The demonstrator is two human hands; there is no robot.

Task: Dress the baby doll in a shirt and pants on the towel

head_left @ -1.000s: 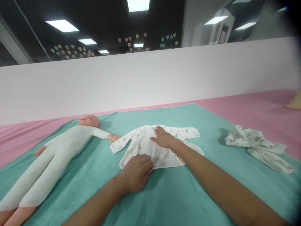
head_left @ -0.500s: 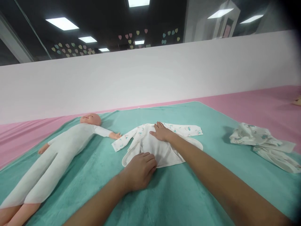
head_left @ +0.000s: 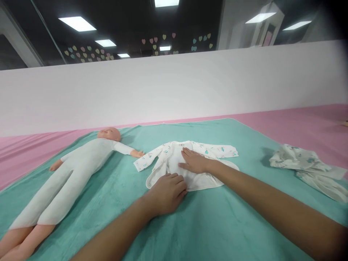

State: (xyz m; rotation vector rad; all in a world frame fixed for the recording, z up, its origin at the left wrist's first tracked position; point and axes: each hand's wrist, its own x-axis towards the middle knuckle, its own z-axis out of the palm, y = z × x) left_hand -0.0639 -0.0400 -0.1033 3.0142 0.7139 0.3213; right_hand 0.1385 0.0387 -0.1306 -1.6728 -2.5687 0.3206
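A small white baby shirt (head_left: 174, 159) with printed sleeves lies spread open, its inside facing up and a label showing at the neck. My right hand (head_left: 194, 161) rests flat on the upper middle of the shirt, fingers stretched out. At the bottom hem, my left hand (head_left: 168, 192) is closed with its fingers curled on the cloth edge; the fingertips are partly hidden. To the left a baby doll (head_left: 84, 159) in a white bodysuit lies on its back, one of its hands close to the shirt's left sleeve.
A crumpled printed baby garment (head_left: 304, 165) lies at the right. Beneath everything is a teal blanket (head_left: 231, 228) over a pink sheet (head_left: 299, 119). A low white wall (head_left: 174, 90) runs along the back, with dark glass above.
My right hand has slid from the neck a little down the shirt, uncovering the label. My left hand keeps its hold at the hem. The view has shifted slightly.
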